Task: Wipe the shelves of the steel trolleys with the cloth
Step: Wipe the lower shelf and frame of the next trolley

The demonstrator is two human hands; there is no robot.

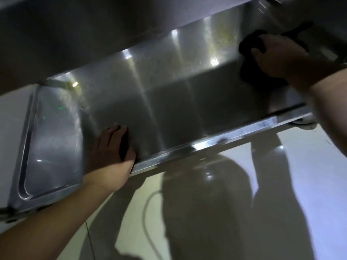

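- Lower shelf (169, 109): brushed steel, spanning the middle of the frame beneath an upper shelf (93, 34); rigid and probably slick.
- Cloth (249, 53): dark, bunched, at the upper right, pressed to the shelf surface; soft and light, best handled as a wad under the palm.
- Right hand (277, 57): fingers curled round the cloth.
- Left hand (110, 147): fingers straight and together, flat on the shelf at lower left, near its front rim (206, 143).
- Floor (281, 184): glossy, bearing shadows.
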